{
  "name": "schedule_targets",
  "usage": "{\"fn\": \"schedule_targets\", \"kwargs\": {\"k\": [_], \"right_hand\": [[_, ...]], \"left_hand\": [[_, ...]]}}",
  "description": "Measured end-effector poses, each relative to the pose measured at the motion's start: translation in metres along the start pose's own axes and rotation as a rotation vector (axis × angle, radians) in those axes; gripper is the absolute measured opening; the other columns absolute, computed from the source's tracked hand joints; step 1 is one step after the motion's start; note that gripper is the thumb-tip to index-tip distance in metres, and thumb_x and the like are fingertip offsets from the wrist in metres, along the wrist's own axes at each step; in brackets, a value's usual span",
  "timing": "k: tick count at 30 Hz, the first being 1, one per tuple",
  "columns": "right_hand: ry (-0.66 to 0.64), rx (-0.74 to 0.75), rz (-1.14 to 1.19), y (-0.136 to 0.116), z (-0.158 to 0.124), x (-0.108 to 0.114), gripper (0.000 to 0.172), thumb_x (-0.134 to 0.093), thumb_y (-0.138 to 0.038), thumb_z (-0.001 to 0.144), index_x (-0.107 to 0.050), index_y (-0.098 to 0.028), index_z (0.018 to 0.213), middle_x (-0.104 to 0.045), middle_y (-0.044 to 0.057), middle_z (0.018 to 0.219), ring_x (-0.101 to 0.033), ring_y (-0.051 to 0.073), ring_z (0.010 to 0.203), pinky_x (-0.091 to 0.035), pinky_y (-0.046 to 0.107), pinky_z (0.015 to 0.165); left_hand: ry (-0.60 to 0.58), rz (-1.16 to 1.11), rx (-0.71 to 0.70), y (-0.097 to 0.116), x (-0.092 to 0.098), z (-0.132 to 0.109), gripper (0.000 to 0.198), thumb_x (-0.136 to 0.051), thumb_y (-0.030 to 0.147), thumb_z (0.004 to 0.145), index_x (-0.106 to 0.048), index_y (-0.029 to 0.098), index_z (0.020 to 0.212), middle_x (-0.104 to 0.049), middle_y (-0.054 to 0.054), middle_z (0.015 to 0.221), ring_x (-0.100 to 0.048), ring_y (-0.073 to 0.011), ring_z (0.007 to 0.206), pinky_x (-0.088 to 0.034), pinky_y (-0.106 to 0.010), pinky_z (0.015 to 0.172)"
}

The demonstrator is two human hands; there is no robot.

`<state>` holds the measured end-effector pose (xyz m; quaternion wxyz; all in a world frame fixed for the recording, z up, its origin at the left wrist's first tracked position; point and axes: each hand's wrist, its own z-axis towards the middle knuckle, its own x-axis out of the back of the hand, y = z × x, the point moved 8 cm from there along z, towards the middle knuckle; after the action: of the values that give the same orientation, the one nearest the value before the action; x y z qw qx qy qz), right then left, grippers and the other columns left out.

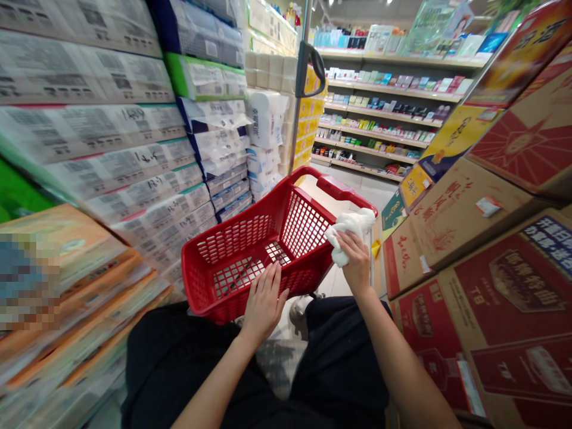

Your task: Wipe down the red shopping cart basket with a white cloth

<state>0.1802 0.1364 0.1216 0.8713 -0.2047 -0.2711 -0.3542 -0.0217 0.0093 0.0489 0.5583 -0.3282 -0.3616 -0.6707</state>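
White cloth (351, 229) judged soft, light and limp; best taken by the bunched middle. Gripped in right hand (353, 265), fingers curled round it, held at the near-right rim of red plastic basket (304, 223). Left hand (264, 304) is laid on the basket, fingers spread, nothing grasped.

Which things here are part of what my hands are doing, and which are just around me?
In use: right hand gripping a white cloth; left hand on a red plastic shopping basket.

Just around: wrapped tissue packs; cardboard cartons; store shelves.
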Motion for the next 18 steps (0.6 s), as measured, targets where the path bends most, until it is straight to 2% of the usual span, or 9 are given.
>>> {"fn": "schedule_targets", "kwargs": {"k": [2,4,8,11,13,15,18], "right_hand": [[0.024,-0.040,0.023,-0.013,-0.006,-0.006,0.037,-0.047,-0.016,0.095,-0.063,-0.025,0.127,-0.065,0.006,0.129,-0.051,0.025,0.128,-0.039,0.041,0.100],[0.019,-0.044,0.051,-0.038,-0.018,-0.018,0.038,-0.046,-0.014,0.095,-0.062,-0.024,0.127,-0.065,0.005,0.129,-0.052,0.025,0.128,-0.036,0.042,0.103],[-0.044,0.037,0.172,-0.101,-0.044,-0.043,0.035,-0.049,-0.017,0.096,-0.061,-0.025,0.128,-0.067,0.004,0.128,-0.055,0.023,0.125,-0.029,0.041,0.107],[-0.068,0.065,0.232,-0.126,-0.054,-0.052,0.034,-0.049,-0.021,0.097,-0.060,-0.025,0.128,-0.066,0.004,0.128,-0.054,0.022,0.125,-0.029,0.040,0.106],[-0.079,0.095,0.230,-0.126,-0.054,-0.053,0.032,-0.048,-0.022,0.098,-0.061,-0.025,0.128,-0.066,0.004,0.129,-0.054,0.021,0.125,-0.029,0.039,0.106],[-0.100,0.150,0.201,-0.117,-0.050,-0.050,0.031,-0.048,-0.023,0.099,-0.061,-0.027,0.127,-0.066,0.003,0.129,-0.054,0.020,0.125,-0.027,0.039,0.107],[-0.081,0.188,0.119,-0.082,-0.036,-0.036,0.031,-0.047,-0.020,0.099,-0.062,-0.027,0.125,-0.067,0.002,0.128,-0.056,0.019,0.124,-0.026,0.039,0.108]], "left_hand": [[0.000,0.001,0.000,0.000,-0.001,0.000,0.063,-0.037,0.037,0.099,-0.019,0.010,0.154,-0.040,-0.014,0.153,-0.037,-0.0255,0.141,-0.027,-0.041,0.115],[0.001,0.003,0.003,0.000,-0.002,0.000,0.063,-0.037,0.037,0.099,-0.021,0.010,0.153,-0.040,-0.014,0.153,-0.036,-0.0257,0.141,-0.027,-0.041,0.115],[0.004,0.012,0.002,-0.002,-0.004,-0.002,0.060,-0.037,0.037,0.099,-0.029,0.008,0.150,-0.041,-0.015,0.152,-0.037,-0.0264,0.141,-0.027,-0.041,0.115],[-0.005,0.019,-0.012,-0.002,-0.006,-0.003,0.056,-0.036,0.035,0.099,-0.037,0.006,0.146,-0.042,-0.017,0.151,-0.037,-0.0267,0.140,-0.026,-0.042,0.115],[0.001,0.019,-0.013,-0.002,-0.005,-0.003,0.056,-0.036,0.036,0.099,-0.038,0.006,0.146,-0.042,-0.017,0.151,-0.037,-0.0268,0.140,-0.027,-0.042,0.115],[0.009,0.015,-0.007,-0.001,-0.003,-0.002,0.058,-0.037,0.037,0.099,-0.034,0.006,0.148,-0.042,-0.017,0.151,-0.037,-0.0267,0.140,-0.027,-0.042,0.115],[-0.001,0.002,-0.008,0.000,0.000,-0.001,0.060,-0.036,0.036,0.099,-0.026,0.008,0.151,-0.040,-0.015,0.153,-0.036,-0.0256,0.141,-0.026,-0.041,0.115]]}}
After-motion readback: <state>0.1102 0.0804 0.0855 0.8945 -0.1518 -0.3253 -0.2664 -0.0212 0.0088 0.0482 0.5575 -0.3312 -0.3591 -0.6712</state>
